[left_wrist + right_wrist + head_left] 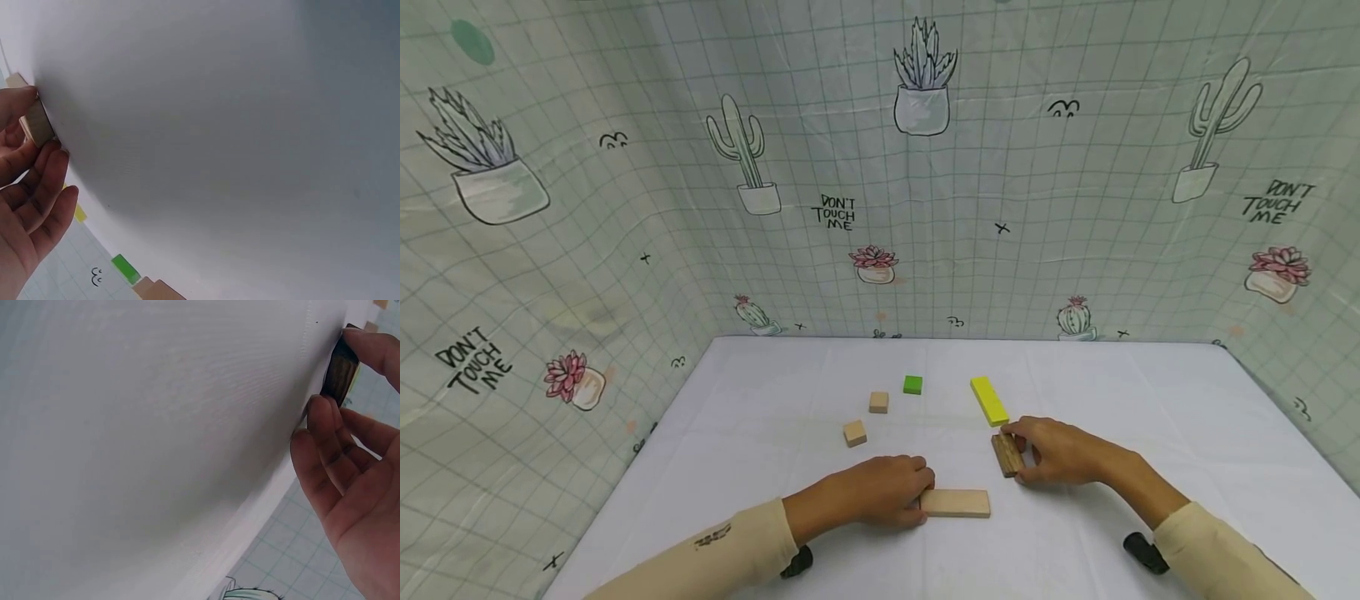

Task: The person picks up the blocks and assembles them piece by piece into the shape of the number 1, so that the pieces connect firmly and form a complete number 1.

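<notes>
In the head view my left hand (891, 492) pinches the left end of a flat, light wooden block (957, 503) lying on the white table. The left wrist view shows thumb and fingers on either side of this block's end (39, 125). My right hand (1060, 450) grips a dark brown wooden block (1007, 455) by its two ends, with the thumb at the near end and fingers at the far end. That block's dark side (341, 372) appears between thumb and fingers in the right wrist view. Just beyond it lies a long yellow block (989, 401).
Two small light wooden cubes (854, 432) and a small green block (913, 384) lie farther back, left of centre. A patterned cloth (1000, 183) hangs behind the white table (1150, 400) and along its sides. Black straps (1146, 552) sit at both wrists.
</notes>
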